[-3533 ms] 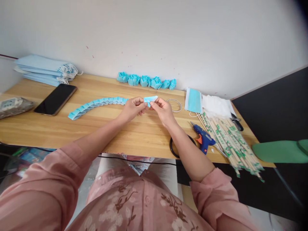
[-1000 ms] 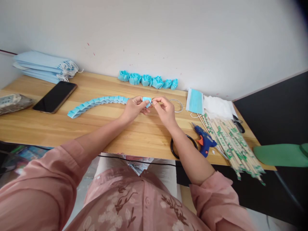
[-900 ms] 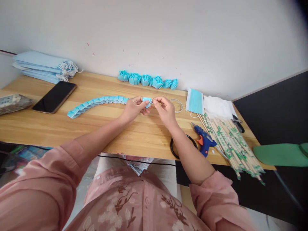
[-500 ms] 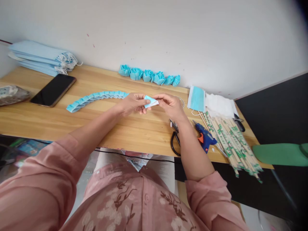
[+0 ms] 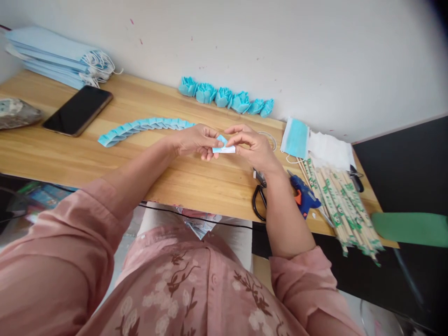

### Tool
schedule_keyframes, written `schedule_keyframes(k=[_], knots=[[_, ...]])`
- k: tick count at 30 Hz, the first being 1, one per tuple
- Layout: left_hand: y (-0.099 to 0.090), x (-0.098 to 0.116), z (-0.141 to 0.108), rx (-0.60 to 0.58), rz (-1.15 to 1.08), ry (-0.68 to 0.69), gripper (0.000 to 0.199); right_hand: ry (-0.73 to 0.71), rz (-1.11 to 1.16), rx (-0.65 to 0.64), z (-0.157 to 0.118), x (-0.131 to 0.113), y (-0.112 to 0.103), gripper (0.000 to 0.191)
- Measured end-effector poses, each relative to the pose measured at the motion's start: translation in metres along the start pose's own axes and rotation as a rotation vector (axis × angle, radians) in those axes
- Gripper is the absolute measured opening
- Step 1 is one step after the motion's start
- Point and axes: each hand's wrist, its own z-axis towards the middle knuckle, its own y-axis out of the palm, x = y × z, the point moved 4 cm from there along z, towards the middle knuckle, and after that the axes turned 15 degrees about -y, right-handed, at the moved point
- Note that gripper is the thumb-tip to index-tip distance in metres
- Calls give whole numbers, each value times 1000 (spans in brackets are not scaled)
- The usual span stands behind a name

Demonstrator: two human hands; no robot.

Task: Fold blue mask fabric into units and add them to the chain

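Note:
Between my two hands, above the wooden table, is a small folded piece of blue and white mask fabric (image 5: pixel 224 150). My left hand (image 5: pixel 196 142) pinches its left end, thumb on top. At its right end, the fingers of my right hand (image 5: pixel 254 147) are closed on the white edge. Behind my left hand, a curved row of folded blue pieces (image 5: pixel 140 126) lies on the table, its right end partly hidden by the hand. Several blue fabric flowers (image 5: pixel 223 97) stand in a line near the wall.
Stacked blue masks (image 5: pixel 56 56) and a phone (image 5: pixel 77 110) lie at the left. To the right are black-handled scissors (image 5: pixel 259 203), a blue glue gun (image 5: pixel 305 193), a single mask (image 5: pixel 296 138), white sheets (image 5: pixel 331 149), and wrapped chopsticks (image 5: pixel 345 205) overhanging the front edge.
The fabric piece has gone from a slanted triangle to a peak above a level white strip. My right fingers have lifted and spread a little over it. The view has shifted slightly.

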Motion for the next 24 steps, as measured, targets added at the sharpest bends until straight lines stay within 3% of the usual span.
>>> schedule_keyframes(k=[9, 19, 24], knots=[[-7, -2, 5, 123, 255, 17, 22, -9, -91, -131, -1, 1, 5, 14], [-4, 0, 1, 151, 435, 26, 19, 134, -41, -127, -1, 0, 12, 19], [-6, -1, 1, 190, 465, 24, 17, 126, -42, -190, -2, 0, 15, 14]])
